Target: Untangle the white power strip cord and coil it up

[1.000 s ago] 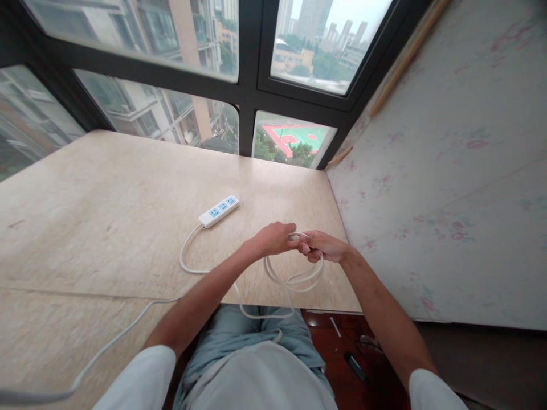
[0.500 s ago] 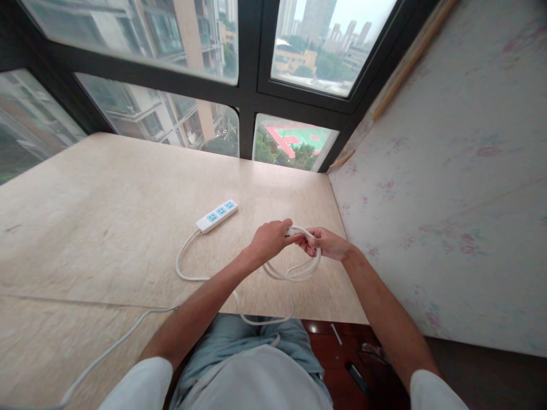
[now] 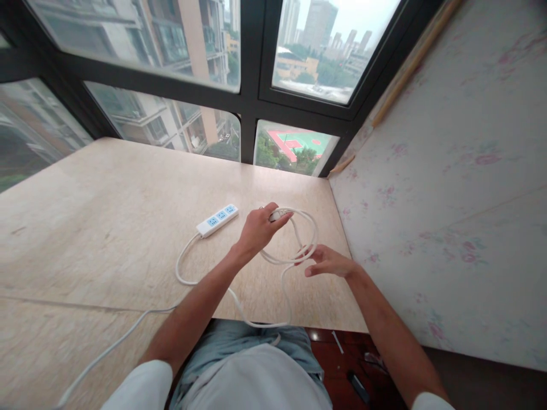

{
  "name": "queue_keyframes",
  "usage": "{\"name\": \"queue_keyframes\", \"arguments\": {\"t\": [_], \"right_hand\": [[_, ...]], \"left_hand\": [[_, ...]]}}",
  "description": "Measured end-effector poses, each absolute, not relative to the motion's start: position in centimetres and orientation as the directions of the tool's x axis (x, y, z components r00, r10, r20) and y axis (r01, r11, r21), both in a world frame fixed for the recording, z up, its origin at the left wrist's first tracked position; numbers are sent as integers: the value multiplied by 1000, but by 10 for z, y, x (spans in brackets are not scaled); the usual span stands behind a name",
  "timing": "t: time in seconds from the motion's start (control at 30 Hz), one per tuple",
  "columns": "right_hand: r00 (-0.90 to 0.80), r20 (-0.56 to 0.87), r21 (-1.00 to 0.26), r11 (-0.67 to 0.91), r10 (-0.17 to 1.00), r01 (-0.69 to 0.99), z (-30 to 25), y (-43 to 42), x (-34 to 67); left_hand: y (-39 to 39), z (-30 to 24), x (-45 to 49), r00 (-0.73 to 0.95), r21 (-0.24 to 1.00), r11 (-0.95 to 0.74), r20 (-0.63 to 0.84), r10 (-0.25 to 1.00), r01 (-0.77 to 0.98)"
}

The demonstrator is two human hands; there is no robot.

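Note:
A white power strip (image 3: 217,220) with blue sockets lies on the beige stone ledge (image 3: 106,222). Its white cable (image 3: 188,279) curves toward me and is gathered into a coil (image 3: 304,236). My left hand (image 3: 258,228) is closed on the top of the coil, lifted a little over the ledge. Lower and to the right, my right hand (image 3: 327,263) has its fingers loosely spread, touching the bottom of the coil. A loose stretch of cable hangs off the ledge edge over my lap.
Dark-framed windows (image 3: 252,102) stand behind the ledge. A pale flowered wall panel (image 3: 448,199) closes the right side. A second white cable (image 3: 111,347) runs off to the lower left. Small dark items (image 3: 356,387) lie on the red-brown floor.
My left hand has lifted the coil up and away from me. My right hand has let go of its pinch, dropped lower and opened its fingers.

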State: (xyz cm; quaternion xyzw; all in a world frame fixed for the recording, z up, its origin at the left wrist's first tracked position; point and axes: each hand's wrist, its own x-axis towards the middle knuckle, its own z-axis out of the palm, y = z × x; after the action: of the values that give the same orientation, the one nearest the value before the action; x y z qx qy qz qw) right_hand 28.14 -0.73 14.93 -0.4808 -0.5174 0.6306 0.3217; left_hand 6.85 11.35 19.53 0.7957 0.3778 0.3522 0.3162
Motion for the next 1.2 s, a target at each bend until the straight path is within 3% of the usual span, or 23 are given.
{"name": "queue_keyframes", "arguments": {"t": [0.23, 0.47, 0.63, 0.87, 1.1, 1.2], "right_hand": [[-475, -340, -925, -380, 812, 12, 126, 2, 255], [-460, -282, -945, -328, 842, -21, 119, 12, 256], [-506, -327, -901, -425, 798, -87, 108, 11, 246], [-344, -267, -868, -380, 900, -321, 105, 4, 246], [20, -277, -949, -270, 961, -162, 115, -3, 279], [205, -241, -962, -206, 949, -176, 116, -8, 288]], "left_hand": [[118, 206, 68, 342, 834, -440, 328, 881, 334], [138, 209, 58, 181, 885, -364, 322, 929, 292], [154, 213, 56, 83, 907, -331, 321, 943, 261], [181, 214, 53, 12, 903, -345, 354, 935, 256], [212, 193, 45, -125, 919, -287, 330, 936, 271], [216, 175, 43, -142, 908, -269, 327, 934, 320]]}}
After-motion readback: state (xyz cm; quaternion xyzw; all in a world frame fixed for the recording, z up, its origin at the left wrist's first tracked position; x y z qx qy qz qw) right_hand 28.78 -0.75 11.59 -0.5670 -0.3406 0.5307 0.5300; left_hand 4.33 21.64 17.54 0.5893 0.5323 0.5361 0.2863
